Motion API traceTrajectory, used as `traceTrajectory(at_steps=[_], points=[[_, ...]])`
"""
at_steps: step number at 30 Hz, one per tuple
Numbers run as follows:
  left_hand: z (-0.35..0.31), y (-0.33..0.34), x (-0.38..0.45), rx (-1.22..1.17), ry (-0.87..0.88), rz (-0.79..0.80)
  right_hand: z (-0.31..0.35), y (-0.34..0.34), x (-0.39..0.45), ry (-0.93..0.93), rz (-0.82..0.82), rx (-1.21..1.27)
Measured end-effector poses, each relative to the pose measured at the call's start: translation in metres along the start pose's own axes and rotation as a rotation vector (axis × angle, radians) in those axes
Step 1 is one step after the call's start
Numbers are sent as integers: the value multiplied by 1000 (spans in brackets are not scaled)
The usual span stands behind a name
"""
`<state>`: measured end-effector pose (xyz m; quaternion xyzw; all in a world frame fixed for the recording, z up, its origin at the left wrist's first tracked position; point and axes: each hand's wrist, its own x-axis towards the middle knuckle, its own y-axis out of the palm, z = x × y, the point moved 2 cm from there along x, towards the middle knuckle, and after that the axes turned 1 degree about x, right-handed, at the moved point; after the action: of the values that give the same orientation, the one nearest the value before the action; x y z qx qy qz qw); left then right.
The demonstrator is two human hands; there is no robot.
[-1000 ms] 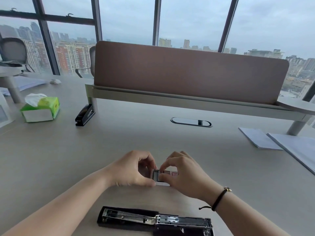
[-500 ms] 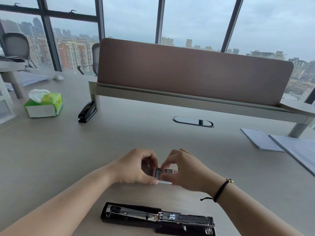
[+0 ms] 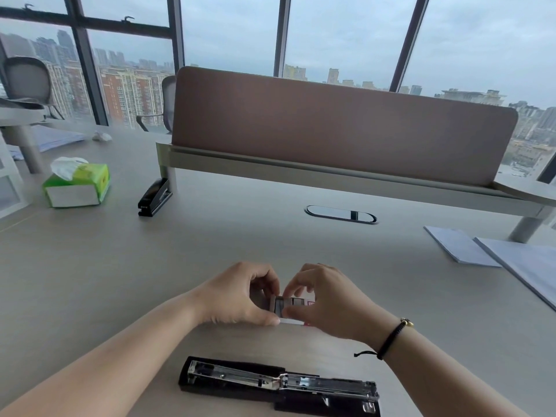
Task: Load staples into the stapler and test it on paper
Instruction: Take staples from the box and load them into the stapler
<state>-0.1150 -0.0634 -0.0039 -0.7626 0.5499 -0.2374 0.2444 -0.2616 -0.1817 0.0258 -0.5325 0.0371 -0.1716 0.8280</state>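
Both hands work a small staple box (image 3: 290, 307) on the desk (image 3: 120, 266): left hand (image 3: 237, 296) pinches its end, right hand (image 3: 325, 302) pinches the tray, likely to extract staples. Stapler (image 3: 279, 385) lies flipped open nearby, magazine exposed for loading. Paper (image 3: 460, 245) waits far right.

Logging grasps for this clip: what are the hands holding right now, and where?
Both hands, left and right, pinch the small staple box at its opposite ends, just above the desk.

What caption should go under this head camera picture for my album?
Both hands, left hand and right hand, pinch a small staple box above the opened stapler on the desk.
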Motion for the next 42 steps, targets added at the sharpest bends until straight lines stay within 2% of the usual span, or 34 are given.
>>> traceTrajectory(at_steps=[12, 16, 21, 24, 26, 29, 34, 42], points=[[-1, 0, 0, 4, -17, 0, 1, -3, -3, 123, -40, 285], [-4, -4, -2, 29, -10, 8, 0, -14, -14, 172, -113, 421], [-49, -17, -14, 147, 119, -98, -2, -31, -57, 271, -220, 690], [-83, 3, -30, 176, 222, -57, -3, -32, -84, 365, -288, 798], [-93, 24, -42, 225, 233, -28, -3, -28, -98, 415, -326, 843], [-95, 43, -51, 267, 226, -92, -2, -20, -113, 471, -329, 898], [-98, 57, -62, 194, 173, -147, 3, -14, -125, 471, -354, 940], [-98, 66, -65, -9, 87, -130, 1, -8, -132, 444, -393, 970]])
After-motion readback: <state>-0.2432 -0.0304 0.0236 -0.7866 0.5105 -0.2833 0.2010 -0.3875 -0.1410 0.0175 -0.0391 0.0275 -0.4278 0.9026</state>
